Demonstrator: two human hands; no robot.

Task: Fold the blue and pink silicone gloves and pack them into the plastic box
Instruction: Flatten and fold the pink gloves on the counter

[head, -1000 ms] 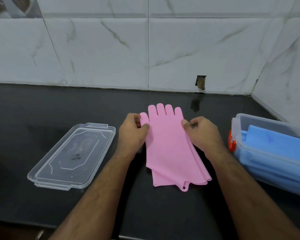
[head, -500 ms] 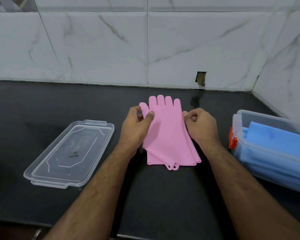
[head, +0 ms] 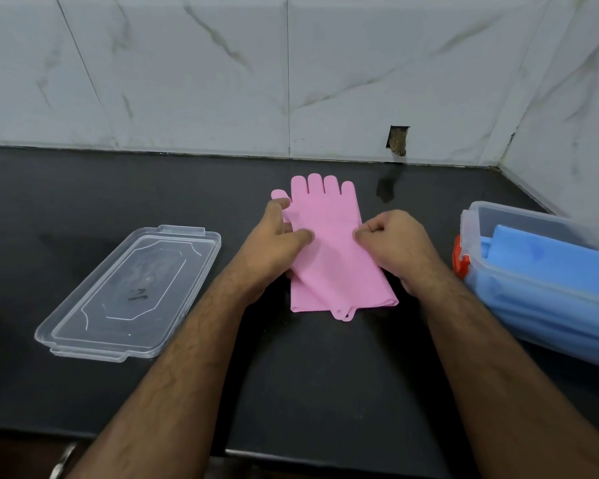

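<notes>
**Pink pair at risk of slipping out of line before the fold**

Pink gloves (head: 329, 250) stacked flat near the middle of the dark surface (head: 308, 375), fingertips toward the tiled wall (head: 291, 74), cuffs toward the near edge. Lower glove peeking out along the right cuff side, hanging tabs poking past the hem: layers not quite square. Likely to skew further under uneven pressure, giving a lopsided fold too wide or bulky for the box.

Left hand (head: 277, 243) laid on the glove's left edge, fingers stretched fairly straight and pressing the silicone, thumb up by the glove's thumb. Right hand (head: 388, 240) curled at the right edge, fingertips apparently pinching the rim of the material. Slick, springy silicone: a fold let go too soon probably springs open; a pull from one side alone probably drags the top glove off the lower.

Plastic box (head: 519, 267) at the right, well apart from the pink pair, already holding the folded blue gloves (head: 547, 257), an orange clasp (head: 460, 261) on its near end. Little room apparently left beside the blue stack, so a loose pink bundle risks riding above the rim and blocking the lid.

Clear lid (head: 128, 292) lying flat to the left, close to the left forearm: open to a nudge toward the surface's edge on a careless sweep.
</notes>
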